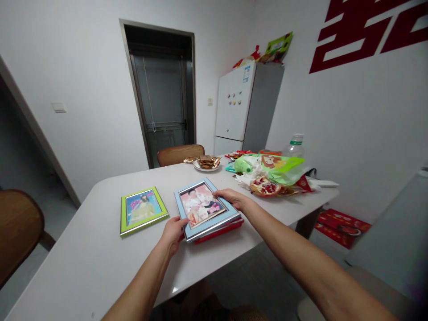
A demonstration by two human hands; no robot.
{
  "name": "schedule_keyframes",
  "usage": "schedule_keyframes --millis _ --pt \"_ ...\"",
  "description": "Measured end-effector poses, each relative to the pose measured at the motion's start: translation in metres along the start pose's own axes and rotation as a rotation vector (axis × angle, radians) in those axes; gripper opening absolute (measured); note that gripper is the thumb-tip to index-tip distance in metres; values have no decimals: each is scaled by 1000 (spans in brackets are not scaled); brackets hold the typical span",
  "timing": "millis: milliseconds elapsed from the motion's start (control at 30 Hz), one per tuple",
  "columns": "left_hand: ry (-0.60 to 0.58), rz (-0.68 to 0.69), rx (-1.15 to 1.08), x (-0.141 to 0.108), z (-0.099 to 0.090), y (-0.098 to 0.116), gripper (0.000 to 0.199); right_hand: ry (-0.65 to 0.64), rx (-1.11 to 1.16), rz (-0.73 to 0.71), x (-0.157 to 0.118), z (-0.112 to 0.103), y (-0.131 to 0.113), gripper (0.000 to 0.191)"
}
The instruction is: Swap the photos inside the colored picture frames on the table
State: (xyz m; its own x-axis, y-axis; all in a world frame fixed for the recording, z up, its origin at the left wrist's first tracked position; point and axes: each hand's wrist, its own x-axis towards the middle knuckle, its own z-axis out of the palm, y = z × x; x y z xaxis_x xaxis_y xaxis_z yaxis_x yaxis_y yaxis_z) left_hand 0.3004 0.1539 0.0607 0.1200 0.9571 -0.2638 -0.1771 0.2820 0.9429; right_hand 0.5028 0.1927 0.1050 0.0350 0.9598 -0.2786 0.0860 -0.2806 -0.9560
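Note:
A light blue picture frame [214, 227] with a photo in it is between my two hands, slightly tilted. My left hand [173, 234] grips its left edge, thumb on top. On the right side, my right hand [230, 198] holds the frame with fingers reaching over the border near the photo. Directly beneath it, a red frame [219, 235] and what looks like another edge show at the front; whether the blue frame touches them I cannot tell. A lime green picture frame [143, 211] with a photo lies flat on the table to the left.
Beyond the frames, a plate of wrapped snacks [207, 163] stands on the white table [110, 267]. A green plastic bag [284, 168], a cut pomegranate [265, 186] and a clear bottle [296, 145] crowd the right end. Wooden chairs [20, 227] stand left and behind.

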Motion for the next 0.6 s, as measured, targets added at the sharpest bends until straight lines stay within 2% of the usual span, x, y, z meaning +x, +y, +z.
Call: schedule_keyframes --millis 133,267,367,467,533,600 --pt "-23 -12 -35 -8 -18 -2 22 -73 20 -31 -19 21 -13 3" --pt "-26 33 -48 -23 -36 -3 23 -111 -50 -185 -44 51 -30 8" --pt "37 119 -37 -29 -44 -1 25 -43 -296 -408 -69 79 -43 10" --pt "176 257 -22 -37 -51 8 34 11 -607 -635 -99 107 -54 13" --pt "256 334 -12 -49 -56 17 42 29 -789 -735 -119 125 -58 15" --pt "263 411 -7 -69 -60 27 45 20 -915 -781 -137 143 -57 18"
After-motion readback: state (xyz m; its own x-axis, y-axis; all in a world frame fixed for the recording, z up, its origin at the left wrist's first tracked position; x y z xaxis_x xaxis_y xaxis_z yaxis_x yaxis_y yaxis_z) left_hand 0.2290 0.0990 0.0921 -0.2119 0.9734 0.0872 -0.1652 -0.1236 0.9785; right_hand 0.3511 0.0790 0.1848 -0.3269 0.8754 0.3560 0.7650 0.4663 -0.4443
